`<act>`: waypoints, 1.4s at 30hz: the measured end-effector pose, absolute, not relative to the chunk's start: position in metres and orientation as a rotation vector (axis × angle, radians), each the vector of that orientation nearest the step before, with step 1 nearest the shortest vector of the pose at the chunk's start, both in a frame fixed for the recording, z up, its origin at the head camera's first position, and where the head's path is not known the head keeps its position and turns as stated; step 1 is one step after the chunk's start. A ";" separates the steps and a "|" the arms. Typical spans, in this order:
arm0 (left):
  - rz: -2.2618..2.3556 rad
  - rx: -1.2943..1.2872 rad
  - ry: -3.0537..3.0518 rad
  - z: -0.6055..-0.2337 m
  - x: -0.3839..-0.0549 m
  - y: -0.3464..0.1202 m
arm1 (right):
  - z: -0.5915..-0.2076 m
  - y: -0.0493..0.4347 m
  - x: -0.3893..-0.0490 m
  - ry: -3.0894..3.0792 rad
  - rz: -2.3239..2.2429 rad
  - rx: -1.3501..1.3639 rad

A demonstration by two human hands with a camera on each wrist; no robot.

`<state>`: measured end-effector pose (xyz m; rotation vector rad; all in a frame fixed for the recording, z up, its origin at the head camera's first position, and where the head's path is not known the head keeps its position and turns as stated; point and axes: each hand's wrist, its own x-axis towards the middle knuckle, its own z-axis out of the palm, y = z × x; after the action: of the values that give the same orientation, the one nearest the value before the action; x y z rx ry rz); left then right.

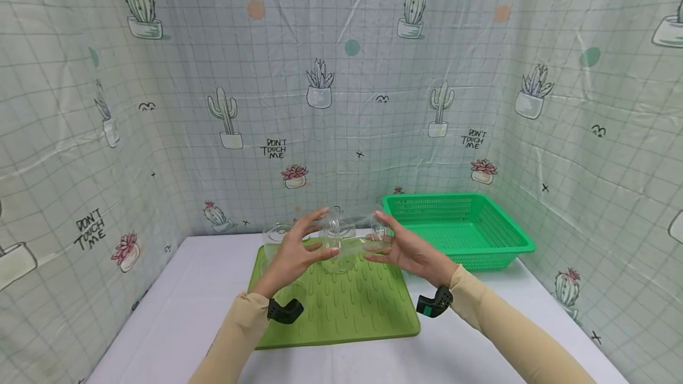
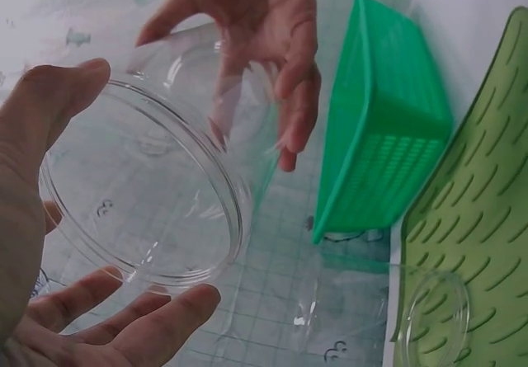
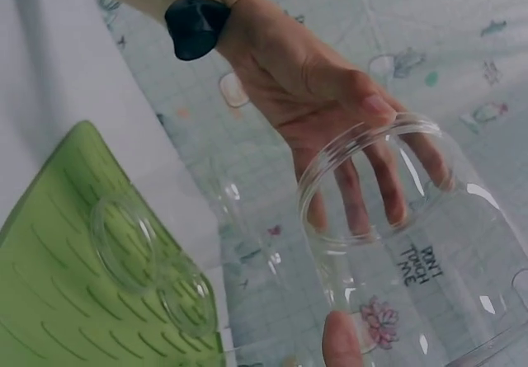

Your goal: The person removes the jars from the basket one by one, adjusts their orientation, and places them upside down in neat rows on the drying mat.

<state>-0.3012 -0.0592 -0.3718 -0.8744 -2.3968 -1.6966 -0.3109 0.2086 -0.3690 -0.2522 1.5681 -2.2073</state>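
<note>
A wide, clear jar (image 1: 352, 246) lies sideways in the air over the back of the green mat (image 1: 341, 307), held between both hands. My left hand (image 1: 295, 252) grips its ringed mouth end, thumb on the near side and fingers spread round the rim. The far end is held by my right hand (image 1: 413, 250), with its fingers spread along the wall. In the left wrist view the jar's round mouth (image 2: 235, 218) faces the left palm. Through the wall the left fingers (image 3: 388, 190) show in the right wrist view.
Other clear containers stand on the mat, one (image 1: 277, 233) at its back left and another (image 1: 338, 265) below the held jar. At the back right sits a green plastic basket (image 1: 464, 259) on the white-covered table (image 1: 187, 313). A cactus-print curtain (image 1: 347, 129) surrounds the table.
</note>
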 end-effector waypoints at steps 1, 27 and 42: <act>-1.694 -0.878 -2.396 -0.372 -0.301 -0.059 | -0.370 0.208 -0.311 1.570 -2.211 -0.237; -1.304 -0.702 -2.671 -0.410 -0.289 -0.179 | -0.383 0.186 -0.310 2.969 -1.600 -0.470; -0.856 -0.634 -3.167 -0.483 -0.287 -0.195 | -0.425 0.145 -0.301 3.199 -1.038 -0.667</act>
<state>-0.2867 -0.1955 -0.4835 -0.6342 -3.1673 -0.8556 -0.3010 0.1446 -0.4245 -0.6673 3.1988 -1.0376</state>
